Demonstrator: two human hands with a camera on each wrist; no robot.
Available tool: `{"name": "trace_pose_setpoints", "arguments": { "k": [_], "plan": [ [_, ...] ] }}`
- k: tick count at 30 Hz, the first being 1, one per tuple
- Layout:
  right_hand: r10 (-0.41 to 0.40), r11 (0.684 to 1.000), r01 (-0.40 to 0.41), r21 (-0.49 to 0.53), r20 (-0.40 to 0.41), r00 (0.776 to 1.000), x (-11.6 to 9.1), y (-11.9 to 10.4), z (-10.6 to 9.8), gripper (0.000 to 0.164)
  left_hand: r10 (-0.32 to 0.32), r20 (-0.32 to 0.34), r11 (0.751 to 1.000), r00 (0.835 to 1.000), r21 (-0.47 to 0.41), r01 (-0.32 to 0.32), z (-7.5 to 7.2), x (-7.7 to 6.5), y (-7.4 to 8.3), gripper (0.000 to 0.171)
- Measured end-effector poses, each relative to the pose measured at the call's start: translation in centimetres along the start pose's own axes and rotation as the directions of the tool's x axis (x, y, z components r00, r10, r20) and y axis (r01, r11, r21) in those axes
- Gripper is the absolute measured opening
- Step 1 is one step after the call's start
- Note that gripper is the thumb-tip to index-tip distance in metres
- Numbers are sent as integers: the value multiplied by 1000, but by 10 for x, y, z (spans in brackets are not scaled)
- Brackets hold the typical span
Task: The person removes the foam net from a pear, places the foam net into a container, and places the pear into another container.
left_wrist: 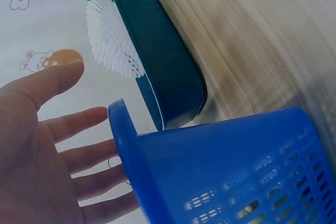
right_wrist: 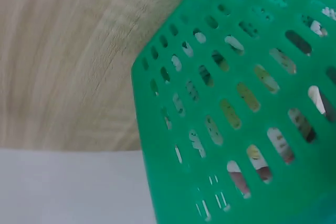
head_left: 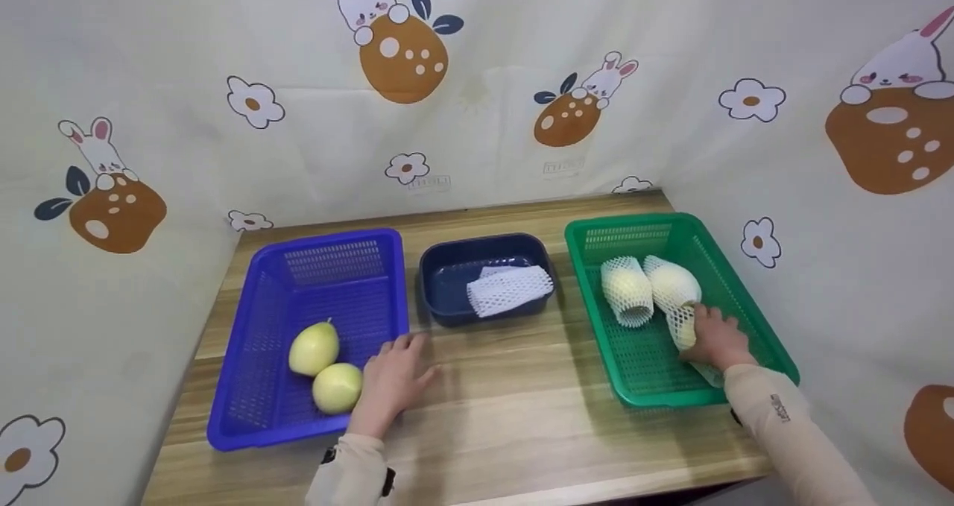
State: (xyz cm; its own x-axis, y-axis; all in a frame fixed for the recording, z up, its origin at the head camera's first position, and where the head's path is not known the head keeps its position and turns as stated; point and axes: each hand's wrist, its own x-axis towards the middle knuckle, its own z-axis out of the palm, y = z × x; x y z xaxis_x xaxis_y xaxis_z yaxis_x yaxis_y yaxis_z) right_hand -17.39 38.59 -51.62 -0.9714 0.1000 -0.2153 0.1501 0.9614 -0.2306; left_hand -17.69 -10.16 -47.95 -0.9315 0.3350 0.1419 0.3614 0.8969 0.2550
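Observation:
My left hand (head_left: 396, 378) is at the right rim of the blue basket (head_left: 405, 297), fingers extended. In the left wrist view that hand (left_wrist: 47, 156) has its thumb spread apart, and its fingertips meet or pass behind the rim. Two bare yellow-green pears (head_left: 314, 349) lie inside this basket. Over in the green basket (head_left: 607, 357), my right hand (head_left: 719, 340) grips a pear in a white foam net (head_left: 681, 329), partly covered by the fingers. Two more netted pears (head_left: 627, 290) lie beyond it. The right wrist view shows mostly the green basket's slotted wall (right_wrist: 173, 129), hiding that hand's grip.
Between the baskets stands a dark blue tub (head_left: 447, 316) with white foam nets (head_left: 510, 290) lying in it and over its right rim. All three containers stand on a wood-grain table (head_left: 507, 402). A patterned cloth (head_left: 477, 118) hangs behind and along both sides.

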Motion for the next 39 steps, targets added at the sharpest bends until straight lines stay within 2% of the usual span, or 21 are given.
{"name": "trace_pose_setpoints", "arguments": {
  "k": [5, 9, 13, 16, 20, 23, 26, 28, 30, 31, 34, 39],
  "plan": [
    [-15, 997, 13, 72, 38, 999, -9, -3, -11, 86, 6, 0, 1000, 1000, -5, -6, 1, 1, 0, 45],
    [-84, 985, 79, 151, 32, 996, -18, -11, -29, 86, -5, -9, 1000, 1000, -12, 5, 2, 0, -3, 44],
    [-165, 964, 169, 207, -33, 986, -26, -23, -49, 87, -15, 3, 1000, 1000, -15, 15, 1, -1, -4, 45],
    [-235, 938, 257, 233, -119, 965, -30, -38, -59, 87, -21, 7, 1000, 1000, -14, 21, 0, -2, -3, 46],
    [-353, 876, 409, 256, -236, 905, -33, -71, -61, 86, -19, -9, 1000, 1000, -8, 19, 0, -2, -2, 46],
    [-441, 805, 520, 284, -300, 846, -37, -105, -55, 86, -16, -7, 1000, 1000, -6, 16, 0, 0, 0, 46],
    [-542, 721, 632, 284, -336, 770, -40, -141, -44, 85, -16, 1, 1000, 1000, -7, 16, -1, 2, 2, 46],
    [-621, 662, 706, 251, -344, 704, -40, -163, -33, 85, -14, -2, 1000, 1000, -14, 14, -1, 3, 2, 46],
    [-684, 616, 756, 221, -327, 652, -40, -182, -21, 85, -7, -15, 1000, 1000, -20, 7, 0, 3, 2, 46],
    [-708, 601, 772, 206, -310, 634, -40, -190, -14, 85, -4, -23, 1000, 1000, -23, 4, 1, 3, 2, 47],
    [-763, 572, 804, 163, -256, 594, -38, -208, 9, 84, 9, -63, 1000, 998, -28, -11, 5, -1, 1, 47],
    [-804, 547, 827, 130, -195, 562, -34, -221, 47, 83, 39, -151, 999, 988, -14, -42, 17, -9, 1, 46]
  ]
}}
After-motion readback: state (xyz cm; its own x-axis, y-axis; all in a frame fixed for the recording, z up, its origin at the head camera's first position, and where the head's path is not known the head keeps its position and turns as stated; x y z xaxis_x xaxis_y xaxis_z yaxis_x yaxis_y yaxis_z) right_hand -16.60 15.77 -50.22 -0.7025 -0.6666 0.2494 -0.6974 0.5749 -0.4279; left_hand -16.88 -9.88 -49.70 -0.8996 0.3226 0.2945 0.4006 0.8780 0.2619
